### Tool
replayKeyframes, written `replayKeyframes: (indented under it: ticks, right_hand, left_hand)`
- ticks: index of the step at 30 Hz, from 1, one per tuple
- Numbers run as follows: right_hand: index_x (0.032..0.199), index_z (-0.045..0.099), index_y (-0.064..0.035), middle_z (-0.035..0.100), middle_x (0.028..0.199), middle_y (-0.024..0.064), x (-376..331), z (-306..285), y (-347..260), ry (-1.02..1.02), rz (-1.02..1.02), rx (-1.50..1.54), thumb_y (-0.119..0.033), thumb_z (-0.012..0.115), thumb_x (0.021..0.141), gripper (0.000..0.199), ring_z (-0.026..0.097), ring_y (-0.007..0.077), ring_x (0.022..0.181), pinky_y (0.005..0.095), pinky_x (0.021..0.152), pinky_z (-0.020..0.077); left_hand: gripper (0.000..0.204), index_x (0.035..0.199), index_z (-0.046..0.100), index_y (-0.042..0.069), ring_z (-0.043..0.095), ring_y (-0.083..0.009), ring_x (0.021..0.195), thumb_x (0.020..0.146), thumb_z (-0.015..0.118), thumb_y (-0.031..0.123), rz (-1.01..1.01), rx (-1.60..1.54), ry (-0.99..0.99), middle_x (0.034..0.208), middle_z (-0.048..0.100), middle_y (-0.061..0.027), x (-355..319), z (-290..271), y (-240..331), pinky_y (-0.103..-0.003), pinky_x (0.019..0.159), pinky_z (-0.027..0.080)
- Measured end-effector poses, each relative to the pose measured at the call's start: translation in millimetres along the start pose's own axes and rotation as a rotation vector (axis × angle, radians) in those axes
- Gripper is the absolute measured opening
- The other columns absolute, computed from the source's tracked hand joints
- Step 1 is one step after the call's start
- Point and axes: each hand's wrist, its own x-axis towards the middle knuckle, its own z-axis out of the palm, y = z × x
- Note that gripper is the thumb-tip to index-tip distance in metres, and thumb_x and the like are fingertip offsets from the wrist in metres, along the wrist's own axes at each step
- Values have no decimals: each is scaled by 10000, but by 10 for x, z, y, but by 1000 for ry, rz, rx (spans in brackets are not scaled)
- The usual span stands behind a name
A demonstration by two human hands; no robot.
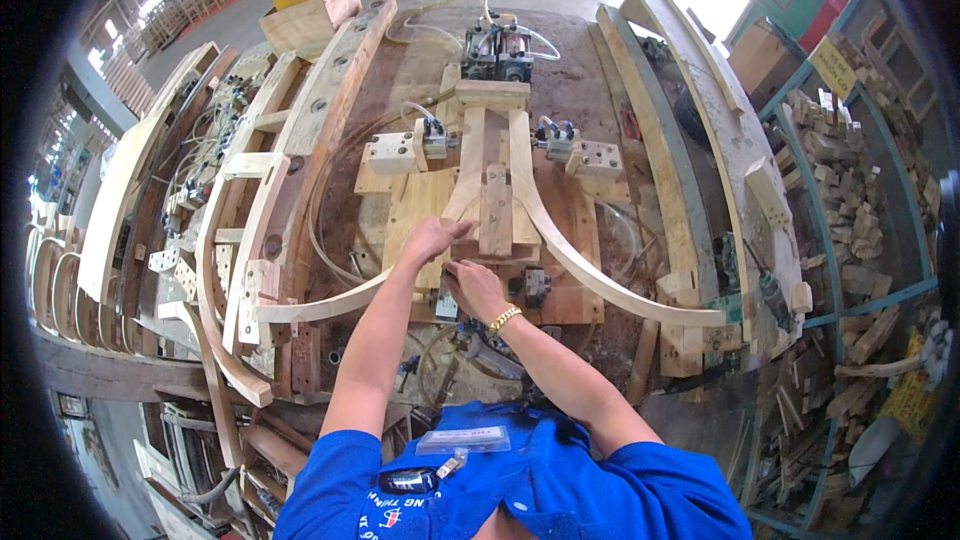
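Observation:
Two pale curved wooden pieces stand in a wooden jig (410, 210), their straight ends side by side at the middle. The left curved piece (325, 308) sweeps out to the left, the right curved piece (620, 292) to the right. My left hand (432, 240) is closed at the bend of the left piece, fingers pointing to the central wooden block (495, 210); the hand hides part of that bend. Just below and to the right, my right hand (478, 292) has its fingers curled at the jig's near edge, by a small metal fitting (447, 302). What those fingers hold is hidden.
Air cylinders with white blocks flank the jig: a left clamp (395, 152) and a right clamp (597, 158). A larger cylinder unit (496, 50) sits at the far end. Hoses loop around. A drill (775, 300) hangs at right, beside a rack of wood offcuts (850, 210).

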Motion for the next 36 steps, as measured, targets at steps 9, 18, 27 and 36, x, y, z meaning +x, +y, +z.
replayKeyframes:
  ticks: [9,18,27,36]
  right_hand:
    - [1063,683,-95,659,926,154,38,-85,-6,-77,13,26,-267,641,871,262,650,351,893,452,777,523]
    - [1055,715,-103,686,922,181,211,-46,95,-179,26,15,-290,660,861,275,655,366,901,469,791,518]
    - [1080,721,-158,694,946,190,330,-84,143,-198,146,63,-307,657,873,264,654,389,907,499,801,512]
    - [1062,694,-125,684,912,180,287,52,179,-116,84,62,-286,626,894,242,648,382,897,489,780,510]
  left_hand:
    - [613,645,604,55,419,-140,415,860,606,629,-9,-58,4,526,514,-36,-17,17,-1,-323,411,344]
    - [589,725,660,59,448,-151,443,862,604,629,29,-84,-9,553,533,-48,-19,3,-21,-337,427,354]
    - [707,652,609,-11,506,-186,440,796,647,680,-18,-55,13,545,557,-83,27,8,-24,-357,432,382]
    - [647,661,623,18,482,-152,434,844,624,639,-30,-97,-2,541,542,-62,-57,-24,41,-337,412,355]
